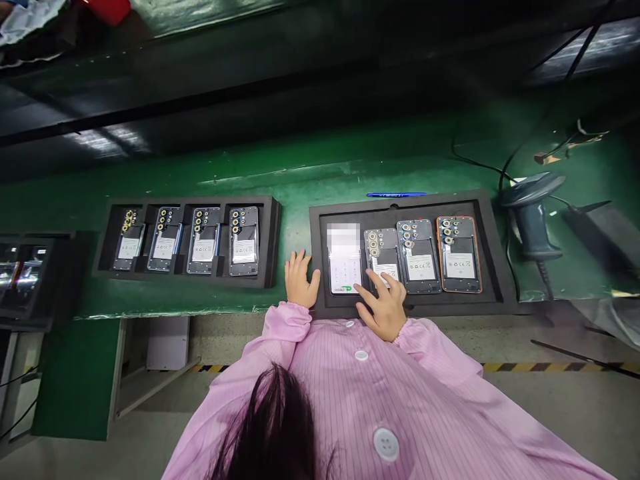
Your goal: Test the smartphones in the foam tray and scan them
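A smartphone with a lit screen (345, 270) lies face up at the left end of a black foam tray (400, 310); the top of its screen is blurred out. My right hand (385, 307) reaches over the tray with fingers apart, its index fingertip at the lower right of that screen by a green button. Partly under this hand is a phone lying back up (383, 250). Two more open-backed phones lie to its right, a grey one (420, 257) and an orange-edged one (459, 253). My left hand (300, 280) rests open on the green table, beside the tray's left edge, holding nothing.
A second foam tray (275, 243) with several open-backed phones stands to the left, and another dark tray (37, 280) sits at the far left. Behind the near tray lies a blue pen (396, 195). A corded barcode scanner (535, 213) stands right, among cables.
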A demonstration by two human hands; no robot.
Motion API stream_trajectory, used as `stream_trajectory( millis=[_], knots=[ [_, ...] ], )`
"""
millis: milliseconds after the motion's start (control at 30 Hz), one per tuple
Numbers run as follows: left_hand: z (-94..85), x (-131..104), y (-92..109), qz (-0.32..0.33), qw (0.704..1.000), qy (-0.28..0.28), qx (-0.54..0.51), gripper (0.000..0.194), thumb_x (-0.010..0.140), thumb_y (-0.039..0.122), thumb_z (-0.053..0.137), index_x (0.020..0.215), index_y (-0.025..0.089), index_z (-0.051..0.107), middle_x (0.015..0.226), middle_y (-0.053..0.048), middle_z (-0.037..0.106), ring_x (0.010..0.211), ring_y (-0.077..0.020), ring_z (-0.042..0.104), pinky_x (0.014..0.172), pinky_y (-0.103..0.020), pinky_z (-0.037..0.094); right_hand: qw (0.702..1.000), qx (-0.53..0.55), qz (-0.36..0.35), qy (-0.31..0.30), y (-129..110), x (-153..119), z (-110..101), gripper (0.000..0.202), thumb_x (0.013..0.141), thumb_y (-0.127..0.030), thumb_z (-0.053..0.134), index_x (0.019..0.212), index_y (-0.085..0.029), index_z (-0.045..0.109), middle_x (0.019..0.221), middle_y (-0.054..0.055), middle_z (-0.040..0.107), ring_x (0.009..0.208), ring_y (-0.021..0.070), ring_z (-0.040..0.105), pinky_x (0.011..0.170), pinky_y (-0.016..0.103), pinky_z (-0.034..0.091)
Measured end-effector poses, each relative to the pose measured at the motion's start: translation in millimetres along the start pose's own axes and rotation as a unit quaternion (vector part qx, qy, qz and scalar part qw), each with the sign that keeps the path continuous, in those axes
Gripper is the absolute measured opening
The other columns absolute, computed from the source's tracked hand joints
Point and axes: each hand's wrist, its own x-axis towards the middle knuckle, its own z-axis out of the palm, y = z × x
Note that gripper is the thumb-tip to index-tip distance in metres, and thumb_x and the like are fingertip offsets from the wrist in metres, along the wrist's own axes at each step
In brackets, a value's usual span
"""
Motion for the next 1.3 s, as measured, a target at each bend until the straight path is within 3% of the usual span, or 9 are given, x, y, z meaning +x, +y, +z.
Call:
stream_trajectory(
  millis=[67,300,500,700,900,1000,1300],
  knots=[
    [1.4,2.4,0.0,-0.010,1.000,0.001,-0.002,0.037,0.085,0.030,0.042,0.118,0.017,0.052,0.136,-0.013,0.048,0.133,-0.0275,0.033,0.107,-0.052,0.025,1.000,-0.001,-0.014,-0.017,-6.3,5.6,1.5,0.031,0.083,-0.037,0.048,0.108,-0.028,0.065,0.134,0.009,0.046,0.120,0.0333,0.032,0.092,0.051,0.028],
    [1.5,1.1,-1.6,-0.024,1.000,-0.001,-0.009,0.037,0.088,0.029,0.037,0.118,0.017,0.054,0.137,-0.012,0.046,0.134,-0.0263,0.031,0.108,-0.053,0.025,0.996,-0.026,-0.031,-0.079,-19.9,20.3,7.2,0.034,0.084,-0.039,0.049,0.116,-0.032,0.060,0.140,0.007,0.041,0.122,0.0356,0.029,0.090,0.055,0.026],
    [2.3,1.6,-2.4,-0.031,1.000,-0.002,-0.007,0.035,0.087,0.028,0.037,0.116,0.018,0.055,0.136,-0.011,0.048,0.134,-0.0252,0.032,0.108,-0.051,0.026,0.996,-0.044,0.062,0.052,-16.2,10.2,10.7,0.024,0.083,-0.037,0.050,0.092,-0.025,0.069,0.130,0.009,0.051,0.120,0.0351,0.032,0.091,0.053,0.025],
    [2.1,1.4,-1.9,-0.027,1.000,0.007,-0.002,0.034,0.087,0.027,0.039,0.115,0.019,0.055,0.135,-0.011,0.049,0.134,-0.0249,0.033,0.109,-0.051,0.025,0.999,-0.028,-0.024,-0.038,-27.6,18.9,11.7,0.032,0.083,-0.042,0.050,0.110,-0.029,0.063,0.136,0.008,0.047,0.120,0.0350,0.032,0.090,0.053,0.025],
    [2.0,1.4,-1.9,-0.032,0.999,0.003,-0.011,0.034,0.086,0.028,0.039,0.114,0.017,0.055,0.136,-0.012,0.048,0.134,-0.0260,0.032,0.109,-0.052,0.024,0.996,-0.027,0.056,0.060,-22.3,16.5,12.1,0.025,0.084,-0.037,0.050,0.090,-0.022,0.068,0.128,0.010,0.053,0.120,0.0335,0.034,0.091,0.049,0.026],
    [2.4,1.3,-2.2,-0.031,0.999,0.007,-0.008,0.034,0.086,0.028,0.039,0.114,0.018,0.055,0.136,-0.011,0.048,0.134,-0.0257,0.032,0.109,-0.051,0.025,0.996,-0.025,0.043,0.070,-20.0,16.7,10.8,0.026,0.084,-0.037,0.048,0.093,-0.021,0.067,0.127,0.010,0.054,0.119,0.0326,0.034,0.090,0.047,0.027],
    [3.1,0.5,-1.3,-0.024,1.000,0.018,-0.001,0.034,0.086,0.027,0.039,0.113,0.015,0.056,0.134,-0.013,0.049,0.134,-0.0248,0.033,0.109,-0.050,0.025,0.999,-0.020,0.018,-0.025,-28.7,28.0,12.2,0.032,0.084,-0.041,0.049,0.110,-0.028,0.064,0.137,0.009,0.044,0.122,0.0361,0.029,0.090,0.053,0.025]
  ],
)
